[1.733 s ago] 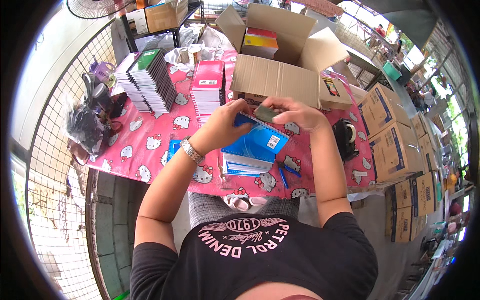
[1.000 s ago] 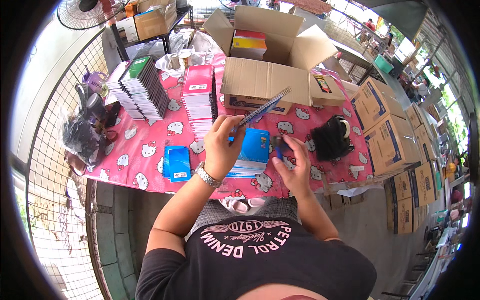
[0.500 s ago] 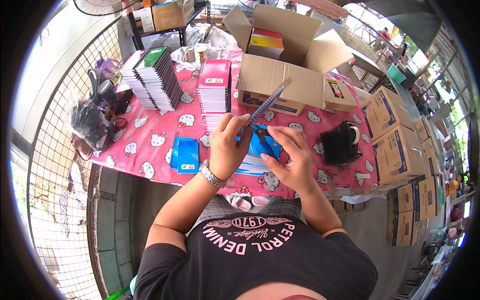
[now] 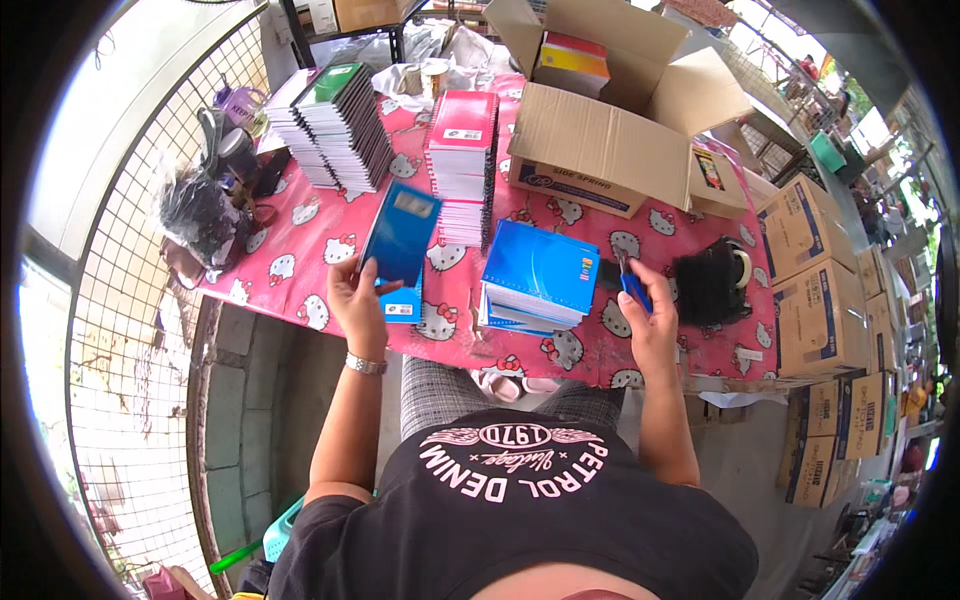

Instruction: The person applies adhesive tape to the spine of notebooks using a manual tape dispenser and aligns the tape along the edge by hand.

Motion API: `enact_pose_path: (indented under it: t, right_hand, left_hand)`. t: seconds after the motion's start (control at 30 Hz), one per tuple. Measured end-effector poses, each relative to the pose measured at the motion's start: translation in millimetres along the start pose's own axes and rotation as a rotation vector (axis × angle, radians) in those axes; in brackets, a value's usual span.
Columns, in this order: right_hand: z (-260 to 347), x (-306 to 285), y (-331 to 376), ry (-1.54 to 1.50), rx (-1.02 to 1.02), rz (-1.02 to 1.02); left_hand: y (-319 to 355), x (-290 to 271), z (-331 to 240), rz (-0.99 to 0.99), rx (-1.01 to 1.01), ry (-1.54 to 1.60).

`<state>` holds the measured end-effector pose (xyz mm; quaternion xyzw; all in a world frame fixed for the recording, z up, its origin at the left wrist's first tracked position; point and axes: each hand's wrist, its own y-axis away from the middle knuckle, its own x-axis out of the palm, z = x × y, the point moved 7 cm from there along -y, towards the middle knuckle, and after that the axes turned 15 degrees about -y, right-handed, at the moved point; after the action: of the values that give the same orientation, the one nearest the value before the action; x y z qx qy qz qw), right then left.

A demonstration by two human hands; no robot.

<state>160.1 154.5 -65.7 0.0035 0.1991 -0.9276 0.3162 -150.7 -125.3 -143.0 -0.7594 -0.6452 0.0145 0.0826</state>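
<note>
My left hand (image 4: 358, 305) is closed on the lower edge of a blue spiral notebook (image 4: 402, 230), which tilts above the table at left of centre. Partly covered by it, another blue notebook (image 4: 405, 303) lies near the table's front edge. In my right hand (image 4: 652, 312) is a pair of pliers (image 4: 631, 284) with blue handles, jaws pointing away from me. Between my hands rises a stack of blue notebooks (image 4: 540, 268), touched by neither hand.
Behind stand a pink notebook stack (image 4: 462, 160) and taller stacks with a green cover (image 4: 335, 84). An open carton (image 4: 600, 150) holds more notebooks. A black bristly bundle (image 4: 705, 283) lies right, beside a tape roll (image 4: 741, 268); a plastic-wrapped bundle (image 4: 200, 225) sits left. Cartons (image 4: 815, 310) stand beyond the table's right edge.
My left hand has carried the notebook left, from above the blue stack to over the blue notebook at left. My right hand has drawn the pliers away from its coil, to the right.
</note>
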Motion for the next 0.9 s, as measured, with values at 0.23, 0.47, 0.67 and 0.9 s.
enact_pose_path:
  t: [0.23, 0.47, 0.67, 0.9]
  right_hand:
    - [-167, 5, 82, 0.814, -0.068, 0.137]
    - [-208, -139, -9, 1.078, 0.042, -0.370]
    - [-253, -150, -26, 1.160, 0.277, -0.081]
    - [-154, -132, -46, 0.342, -0.023, -0.231]
  left_hand:
    - [-2, -65, 112, -0.084, -0.062, -1.162]
    - [25, 46, -31, 0.041, 0.756, -1.030]
    - [121, 170, -130, 0.748, 1.363, -0.855]
    - [105, 195, -155, 1.057, 1.252, -0.845]
